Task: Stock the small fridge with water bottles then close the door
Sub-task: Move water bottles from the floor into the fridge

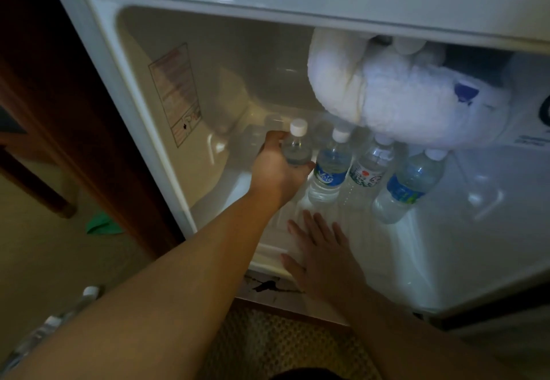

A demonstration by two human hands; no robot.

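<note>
Inside fridge [154,87], left hand [278,168] grips bottle [296,149] beside three bottles [369,168]

Blue label on second water bottle [329,168] from the left: white script reading roughly "Vsig", exact spelling unsure. Third bottle [367,171]: white label with a red round mark and green print, too blurred to read. Fourth bottle [407,186]: blue-and-green label, wording not legible. Sticker [175,93] on fridge's left inner wall: lines of reddish print and a small diagram, unreadable. Right inner panel [532,138]: dark lettering at frame edge, too small to make out.
</note>
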